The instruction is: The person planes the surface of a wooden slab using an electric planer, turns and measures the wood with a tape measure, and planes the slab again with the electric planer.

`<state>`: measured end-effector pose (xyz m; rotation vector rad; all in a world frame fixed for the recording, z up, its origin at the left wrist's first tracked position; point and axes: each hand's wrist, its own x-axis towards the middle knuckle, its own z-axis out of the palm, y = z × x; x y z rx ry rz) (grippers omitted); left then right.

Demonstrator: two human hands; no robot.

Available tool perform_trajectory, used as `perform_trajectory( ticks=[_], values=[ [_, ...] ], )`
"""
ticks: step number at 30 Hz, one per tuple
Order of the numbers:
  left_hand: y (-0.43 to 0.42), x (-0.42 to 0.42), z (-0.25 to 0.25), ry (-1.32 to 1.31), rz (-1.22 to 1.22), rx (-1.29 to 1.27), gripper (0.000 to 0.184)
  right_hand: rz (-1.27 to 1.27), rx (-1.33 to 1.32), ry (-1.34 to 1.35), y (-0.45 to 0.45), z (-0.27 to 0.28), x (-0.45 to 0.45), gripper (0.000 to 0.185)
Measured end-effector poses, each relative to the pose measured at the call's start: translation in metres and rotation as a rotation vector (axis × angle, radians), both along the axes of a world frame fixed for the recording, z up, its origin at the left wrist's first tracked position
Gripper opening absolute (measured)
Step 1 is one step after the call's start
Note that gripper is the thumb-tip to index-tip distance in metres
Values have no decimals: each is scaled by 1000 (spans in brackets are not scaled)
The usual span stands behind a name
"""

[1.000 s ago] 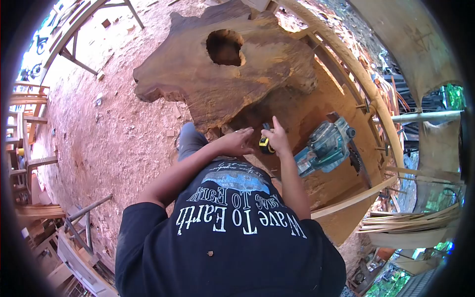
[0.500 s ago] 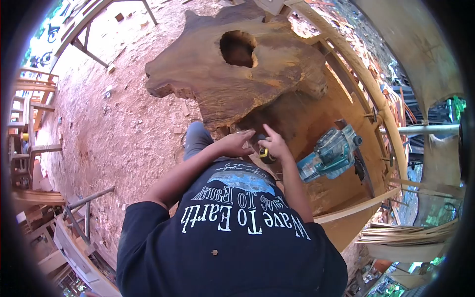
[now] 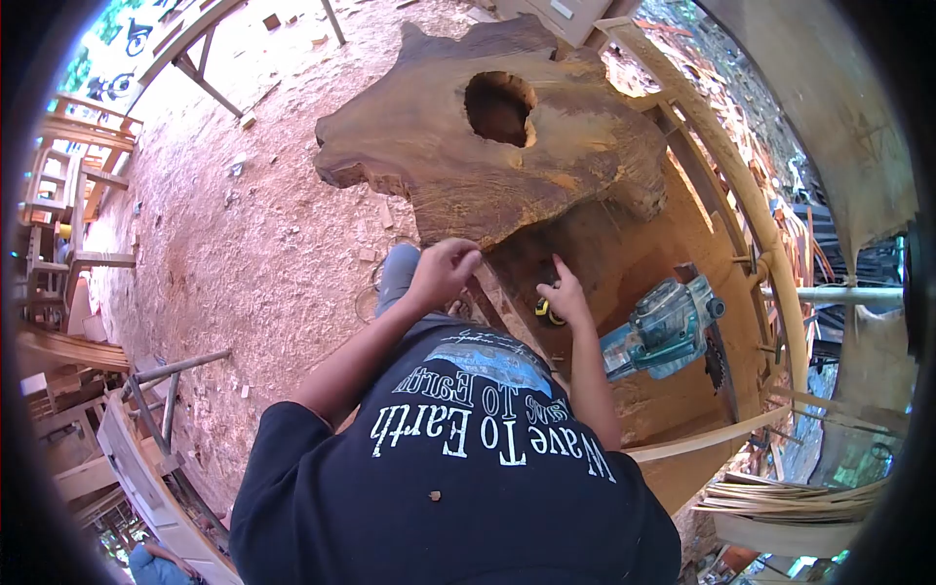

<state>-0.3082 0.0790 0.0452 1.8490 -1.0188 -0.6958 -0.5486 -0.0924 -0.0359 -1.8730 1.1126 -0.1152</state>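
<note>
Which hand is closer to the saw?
Right. The right hand, holding the tape measure, is left of the saw; the left hand is farther left, by the wood slab's edge.

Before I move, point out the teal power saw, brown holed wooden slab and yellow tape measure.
Teal power saw [image 3: 671,329]: head view, body casing.
Brown holed wooden slab [image 3: 419,136]: head view, flat top.
Yellow tape measure [image 3: 543,308]: head view, casing.

Daylight floods the ground [image 3: 244,224], nearly bleaching it at upper left; deep shadow pools beside the slab [image 3: 419,127], while the fisheye view curves into soft, black edges.
</note>
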Motion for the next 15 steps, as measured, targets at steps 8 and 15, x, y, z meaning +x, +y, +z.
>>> perform_trajectory(
  ticks=[8,15],
  values=[
    [5,25,-20,-260,375,-172,25,29,17,104,16,-12,5,93],
    [-10,23,-20,-620,-68,126,94,-119,62,61,-27,39,19,94]
  ],
)
